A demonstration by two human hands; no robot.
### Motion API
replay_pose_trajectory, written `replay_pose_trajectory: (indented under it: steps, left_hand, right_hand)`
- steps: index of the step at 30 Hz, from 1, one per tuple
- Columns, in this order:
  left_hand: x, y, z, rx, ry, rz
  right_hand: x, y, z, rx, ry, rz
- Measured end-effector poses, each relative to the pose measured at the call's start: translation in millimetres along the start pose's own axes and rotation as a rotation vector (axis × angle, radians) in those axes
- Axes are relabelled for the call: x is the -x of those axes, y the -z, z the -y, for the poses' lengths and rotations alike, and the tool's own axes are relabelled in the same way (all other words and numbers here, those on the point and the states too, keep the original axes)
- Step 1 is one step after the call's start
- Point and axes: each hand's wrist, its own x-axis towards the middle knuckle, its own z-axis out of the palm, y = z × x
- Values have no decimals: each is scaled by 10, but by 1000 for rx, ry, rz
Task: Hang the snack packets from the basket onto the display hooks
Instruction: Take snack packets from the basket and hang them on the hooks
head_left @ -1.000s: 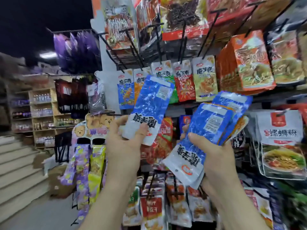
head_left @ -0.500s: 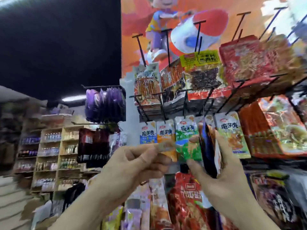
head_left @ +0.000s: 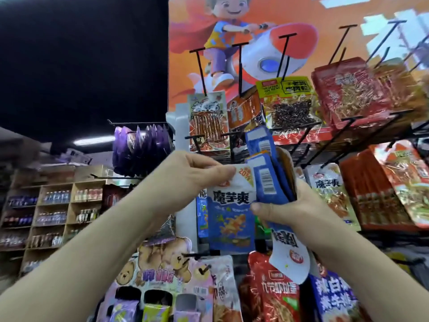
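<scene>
1. The left hand (head_left: 192, 180) is raised to the display rack. Its grip is closed in a pinch on the white top edge of a blue packet (head_left: 232, 219), and the fingertips cover the top left corner.
2. That blue packet hangs straight down with its printed face outward, near the left edge of the rack. A second blue packet (head_left: 201, 214) peeks out just behind its left side. The fingers hide the hole, so I cannot tell whether it sits on a hook.
3. The right hand (head_left: 299, 210) is just beside it, its grip wrapped round a bundle of packets (head_left: 267, 182) with the thumb laid across the front. The bundle fans upward, with packet backs and a barcode showing. It touches the right edge of the blue packet.
4. A white end (head_left: 289, 256) of one packet in the bundle, marked with a round red logo, hangs out below the right hand.
5. At the top of the rack, bare black hooks (head_left: 240, 68) stick out in front of an orange poster (head_left: 336, 24) of a cartoon child on a rocket.
6. Under those hooks hang a yellow-topped pack (head_left: 287, 101) and, towards the right edge, thick rows of red packs (head_left: 348, 94).
7. Off the rack's left edge, purple packets (head_left: 141, 149) crowd a side hook. Further left stand wooden shelves (head_left: 53, 212) lined with bottles.
8. Low on the rack hang bear-printed packs (head_left: 162, 259) and red bags (head_left: 274, 291).
</scene>
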Motion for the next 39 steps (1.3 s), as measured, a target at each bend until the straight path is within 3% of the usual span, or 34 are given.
replay_pose_trajectory:
  steps: [4,10,13,19,24,29,34,39]
  left_hand:
    - [-123,153,55,10,-58,-56]
    - [-292,192,552,161,54,-275]
    - [-424,209,626,238,45,-361]
    - [-745,155,633,133,-65,-429]
    - [-945,181,683,216,30,-404]
    - [-1003,265,739,391,210,-260]
    - [-1064,320,751,543,384,-130]
    - [-1033,317,752,557,376,-128]
  right_hand:
    - [-125,-93,10,-115,-118,-31]
    - [-202,-302,-157,-330,-224,-28]
    - [-236,-432,-219,-335,-254,-31]
    - [-346,-486,-170,-280,-198,74]
    - [-459,-447,-183,-261,-175,123]
    - [-562,-356,-204,-281,-184,251]
    - [-712,-317,-126,-58,-271,311]
    - [-769,-288,-136,-45,-289,209]
